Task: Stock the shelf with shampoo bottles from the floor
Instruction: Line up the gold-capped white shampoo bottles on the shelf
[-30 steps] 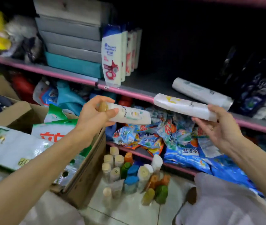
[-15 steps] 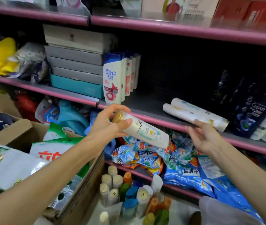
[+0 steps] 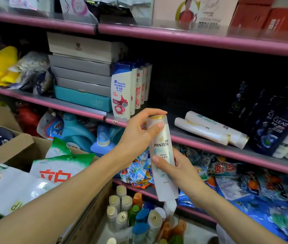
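Shampoo bottle point(image 3: 162, 155): slim, smooth plastic, pearly white with pale green print and a gold cap at the top; held roughly upright in front of the pink-edged shelf point(image 3: 210, 143), above the floor; left hand point(image 3: 136, 136) grips its cap end, thumb and fingers curled round it; right hand point(image 3: 176, 166) grips the lower body from behind, thumb across the label; both grips closed on the bottle.
Two matching white bottles point(image 3: 210, 131) lie on their sides on the grey shelf board, touching each other, gold caps toward the right; dark blue bottles point(image 3: 271, 127) stand just beside them; white bottles with blue tops point(image 3: 124, 92) stand in a row to the left, next to stacked flat grey boxes point(image 3: 81, 71) on a teal box.
Floor tiles pale; a cluster of upright bottles point(image 3: 139, 219) with cream, blue, green and orange caps below the hands; open cardboard box point(image 3: 87, 217) at left holding glossy soft bags; crinkled blue packets point(image 3: 245, 182) on the lower shelf.
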Demonstrator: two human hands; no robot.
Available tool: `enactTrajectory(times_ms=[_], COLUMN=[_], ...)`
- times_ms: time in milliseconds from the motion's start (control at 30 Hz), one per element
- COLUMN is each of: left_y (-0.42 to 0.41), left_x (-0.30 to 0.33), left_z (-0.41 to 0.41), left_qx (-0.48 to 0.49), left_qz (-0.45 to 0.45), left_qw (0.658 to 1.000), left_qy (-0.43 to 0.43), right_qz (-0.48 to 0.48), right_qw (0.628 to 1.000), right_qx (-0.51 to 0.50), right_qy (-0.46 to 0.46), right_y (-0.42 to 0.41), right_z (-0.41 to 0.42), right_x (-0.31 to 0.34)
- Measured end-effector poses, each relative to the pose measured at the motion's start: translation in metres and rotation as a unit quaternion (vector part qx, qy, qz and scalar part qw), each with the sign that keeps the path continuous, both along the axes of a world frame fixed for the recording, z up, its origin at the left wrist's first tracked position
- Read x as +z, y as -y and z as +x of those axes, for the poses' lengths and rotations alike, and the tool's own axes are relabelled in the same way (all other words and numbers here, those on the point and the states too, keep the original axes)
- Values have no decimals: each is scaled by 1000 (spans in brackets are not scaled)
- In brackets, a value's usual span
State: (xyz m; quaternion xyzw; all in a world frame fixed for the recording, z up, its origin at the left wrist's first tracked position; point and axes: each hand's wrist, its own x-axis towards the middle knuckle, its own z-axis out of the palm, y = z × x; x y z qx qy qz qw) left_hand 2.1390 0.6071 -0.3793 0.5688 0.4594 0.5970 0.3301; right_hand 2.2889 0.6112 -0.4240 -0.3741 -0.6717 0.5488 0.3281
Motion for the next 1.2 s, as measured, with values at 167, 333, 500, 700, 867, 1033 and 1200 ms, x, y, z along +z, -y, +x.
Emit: enactTrajectory(times_ms=[167,333,500,700,867,1033,1200], left_y=[-3,-6,-10,-23,-30,-59,-102], left_x=[-7,-13,-21,-34,-56,-63,-63], left_z=[1,-2,-9,-16,-21,-29,-34], left_qx=[14,13,10,53,111,192,301], left_qz=[-1,-5,-13,-58,-81,-81,-127], left_qw=[1000,1000,1000,997,990,967,921], left_qy=[19,24,19,17,-44,-145,-211], right_qz=[-2,-8,-19,-19,47,149,163], right_qw=[1000,1000,1000,999,995,982,979], right_qx=[-15,-16,-13,-26,-64,-109,-119], right_qy=[-4,2,-2,-23,-61,-33,-16], right_y=[2,1,-4,-22,-74,-135,-173], right_z=[-3,-5,-8,-15,-35,-71,-106], right_x=[-4,-9,-16,-10,20,45,37])
